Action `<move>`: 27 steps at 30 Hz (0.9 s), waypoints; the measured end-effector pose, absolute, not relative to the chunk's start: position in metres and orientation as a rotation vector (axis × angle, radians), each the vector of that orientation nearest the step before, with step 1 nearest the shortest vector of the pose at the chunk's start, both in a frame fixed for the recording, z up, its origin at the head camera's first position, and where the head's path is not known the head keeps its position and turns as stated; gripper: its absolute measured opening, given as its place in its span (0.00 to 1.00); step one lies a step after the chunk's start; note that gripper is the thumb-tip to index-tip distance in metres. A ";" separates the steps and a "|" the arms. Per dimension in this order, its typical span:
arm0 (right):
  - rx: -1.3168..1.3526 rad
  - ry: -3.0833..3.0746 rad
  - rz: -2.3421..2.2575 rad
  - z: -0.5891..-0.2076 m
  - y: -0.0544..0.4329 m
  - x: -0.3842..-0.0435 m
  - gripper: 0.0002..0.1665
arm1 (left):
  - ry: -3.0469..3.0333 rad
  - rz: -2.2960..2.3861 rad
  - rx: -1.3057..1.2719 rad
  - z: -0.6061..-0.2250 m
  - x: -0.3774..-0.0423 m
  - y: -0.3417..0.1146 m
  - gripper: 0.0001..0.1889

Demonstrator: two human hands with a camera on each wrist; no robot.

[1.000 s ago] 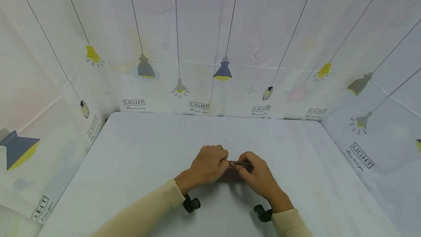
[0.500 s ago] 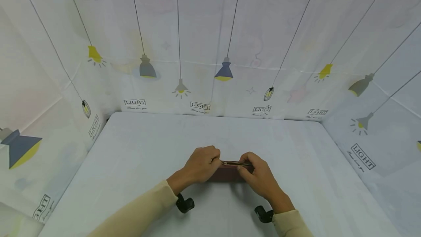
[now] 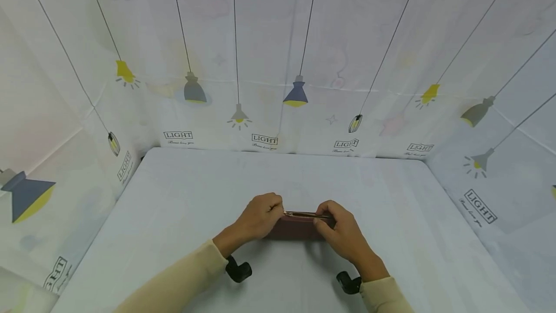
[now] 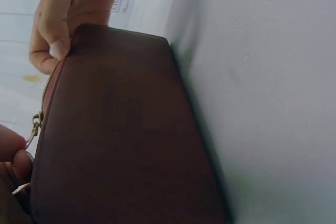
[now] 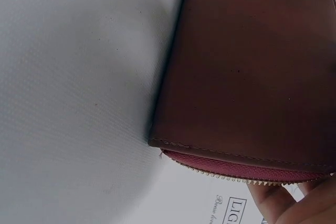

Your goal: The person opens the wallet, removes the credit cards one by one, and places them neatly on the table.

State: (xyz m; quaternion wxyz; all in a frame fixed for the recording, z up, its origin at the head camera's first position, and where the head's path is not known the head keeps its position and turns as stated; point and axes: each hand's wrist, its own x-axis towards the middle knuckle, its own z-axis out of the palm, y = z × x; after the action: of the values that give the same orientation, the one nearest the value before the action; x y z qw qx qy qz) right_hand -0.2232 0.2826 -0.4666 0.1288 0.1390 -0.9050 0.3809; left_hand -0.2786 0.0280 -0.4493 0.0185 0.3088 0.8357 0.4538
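A dark brown zip wallet (image 3: 295, 230) stands on its long edge on the white table, zip side up. My left hand (image 3: 260, 216) pinches the gold zip pull (image 4: 35, 124) near the wallet's left end. My right hand (image 3: 340, 228) grips the top edge at the other end, thumb on the near side and fingers over the far side. Between the hands the zip (image 3: 304, 215) shows a dark gap to the right of the slider. The right wrist view shows gold teeth (image 5: 252, 182) and a burgundy side panel (image 5: 236, 167) at one end.
The white table (image 3: 195, 177) spreads around the wallet. A cloth backdrop (image 3: 260, 37) printed with hanging lamps encloses the back and sides. Black wrist cameras hang below the left wrist (image 3: 239, 270) and the right wrist (image 3: 348, 283).
My left hand has moved left along the top edge with the zip pull, and more of the wallet and its parted zip shows. My right hand keeps its place on the right end.
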 end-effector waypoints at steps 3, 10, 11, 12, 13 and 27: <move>0.409 -2.629 1.109 -0.467 0.282 -0.223 0.10 | 2.585 1.433 0.926 -0.451 -0.279 0.022 0.20; 0.395 -2.631 1.108 -0.467 0.283 -0.224 0.10 | 2.565 1.476 0.867 -0.454 -0.280 0.008 0.20; 0.393 -2.631 1.109 -0.467 0.283 -0.224 0.10 | 2.563 1.485 0.858 -0.454 -0.280 0.006 0.20; 0.392 -2.631 1.112 -0.467 0.283 -0.224 0.10 | 2.562 1.493 0.846 -0.455 -0.280 0.004 0.20; 0.392 -2.630 1.114 -0.467 0.283 -0.224 0.10 | 2.557 1.503 0.837 -0.455 -0.280 0.002 0.20; 0.394 -2.626 1.137 -0.468 0.283 -0.226 0.10 | 2.496 1.579 0.727 -0.461 -0.280 -0.016 0.19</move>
State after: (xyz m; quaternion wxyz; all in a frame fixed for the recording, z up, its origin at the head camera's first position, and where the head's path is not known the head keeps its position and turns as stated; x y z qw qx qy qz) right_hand -0.2256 0.2828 -0.4680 0.1260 0.1353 -0.9019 0.3903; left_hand -0.2799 -0.0163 -0.4609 0.0502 0.2386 0.8196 0.5185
